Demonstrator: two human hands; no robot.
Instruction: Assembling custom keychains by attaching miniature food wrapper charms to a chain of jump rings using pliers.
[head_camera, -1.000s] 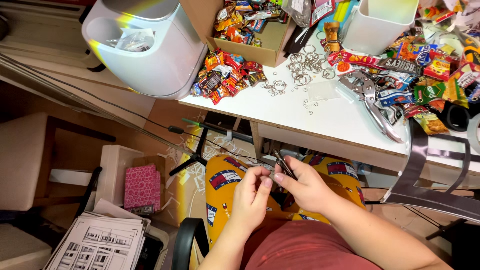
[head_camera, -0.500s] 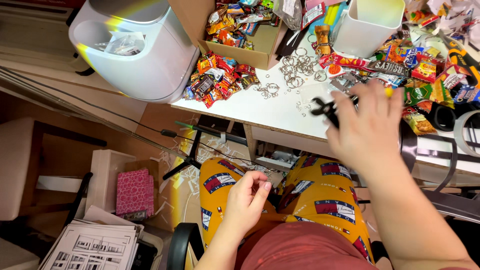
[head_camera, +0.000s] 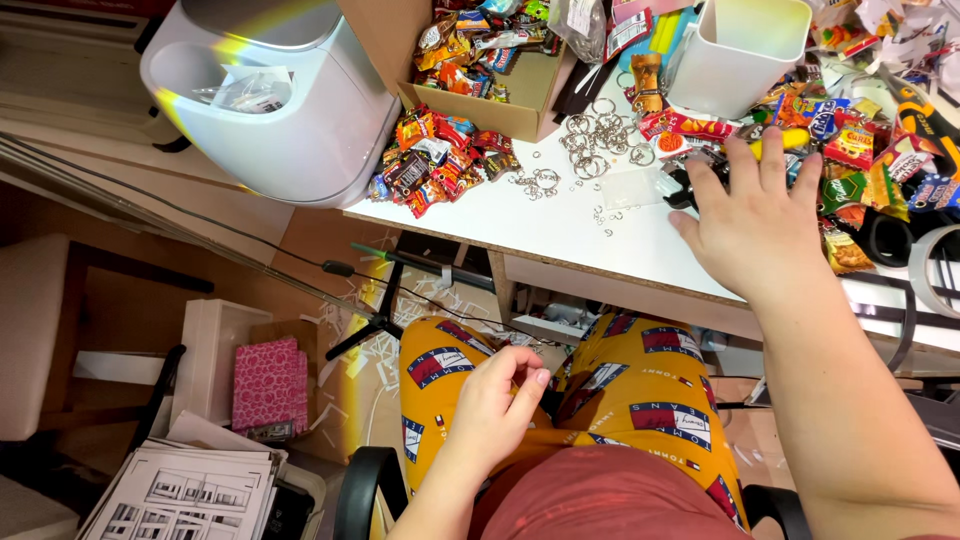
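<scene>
1. I see bright red, orange and yellow snack packets heaped on the white bench, just beside an open cardboard box.
2. My right hand lies flat with a wide grip over black pliers, mostly hidden.
3. Silver metal rings lie scattered near it.
4. My left hand pinches narrow above my lap; I cannot tell what it holds.

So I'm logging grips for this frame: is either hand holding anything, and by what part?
The left hand pinches something tiny between thumb and fingertips; what it is cannot be told. The right hand lies spread over black pliers on the white table; no hold is visible.
</scene>
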